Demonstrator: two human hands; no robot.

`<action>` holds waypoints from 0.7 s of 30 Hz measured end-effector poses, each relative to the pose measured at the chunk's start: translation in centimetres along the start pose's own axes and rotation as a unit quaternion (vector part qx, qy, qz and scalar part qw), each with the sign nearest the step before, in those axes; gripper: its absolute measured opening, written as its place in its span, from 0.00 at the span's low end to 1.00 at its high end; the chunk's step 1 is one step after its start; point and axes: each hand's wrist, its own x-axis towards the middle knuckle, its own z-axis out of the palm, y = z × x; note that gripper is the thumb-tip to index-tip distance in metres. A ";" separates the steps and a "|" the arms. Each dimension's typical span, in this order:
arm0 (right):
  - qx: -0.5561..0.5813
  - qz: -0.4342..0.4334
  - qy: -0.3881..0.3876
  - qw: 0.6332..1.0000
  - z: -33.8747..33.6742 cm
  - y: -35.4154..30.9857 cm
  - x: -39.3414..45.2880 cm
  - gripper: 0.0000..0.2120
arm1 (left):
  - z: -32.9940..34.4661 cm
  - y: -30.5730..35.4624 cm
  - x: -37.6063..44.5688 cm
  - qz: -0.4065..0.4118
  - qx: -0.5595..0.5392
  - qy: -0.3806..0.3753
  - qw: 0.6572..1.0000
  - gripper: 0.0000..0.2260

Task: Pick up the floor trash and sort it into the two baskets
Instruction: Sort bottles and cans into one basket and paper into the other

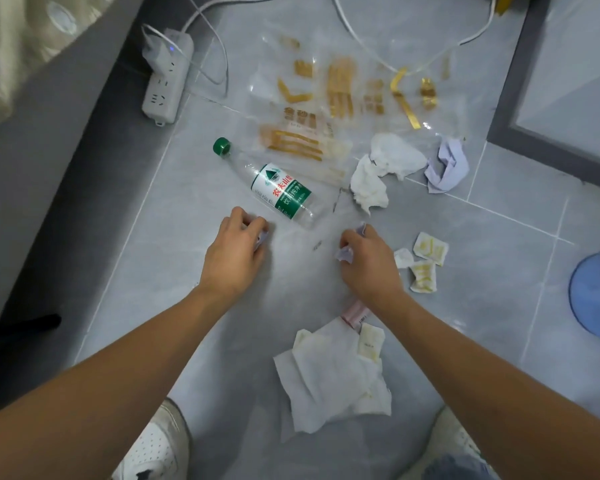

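Left hand: the left hand [238, 249] is low over the grey tiled floor [222, 341], fingers curled round a small crumpled pale purple paper scrap [262, 239]
Right hand: the right hand [366, 261] pinches another small crumpled pale purple paper bit [344, 253]
Bottle: a clear plastic bottle with a green cap [274, 187] lies on its side just beyond both hands
Tissues: crumpled white tissues [385, 168] lie past the bottle; a flat white tissue sheet [329, 372] lies near the person's feet
Basket: a round blue plastic basket [598, 296] sits at the right edge

The clear plastic water bottle with a green cap [280, 193], lying on the floor, carries a white-and-green label with red characters 农夫山泉 and white characters 饮用纯净水. Gold print on the clear plastic bag [340, 98] is too blurred to read.
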 end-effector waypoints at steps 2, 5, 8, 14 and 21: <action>0.012 -0.003 0.014 1.000 -1.3 -1.1 -0.9 0.10 | -1.2 1.4 -0.9 0.006 -0.002 -0.003 1.000 0.10; 0.045 0.018 0.042 0.998 -4.5 -2.8 -3.3 0.09 | -3.7 4.6 -2.6 0.029 0.000 -0.014 0.999 0.12; 0.090 0.072 0.080 0.990 -9.5 -3.7 -7.8 0.08 | -6.8 9.9 -4.6 0.072 0.004 -0.046 0.996 0.11; 0.163 0.218 0.222 0.936 -21.3 -2.3 -22.2 0.07 | -11.7 26.0 -11.7 0.207 -0.030 -0.112 0.971 0.11; 0.150 0.388 0.270 0.869 -25.7 9.0 -40.7 0.05 | -4.8 43.3 -21.8 0.298 -0.094 -0.174 0.934 0.09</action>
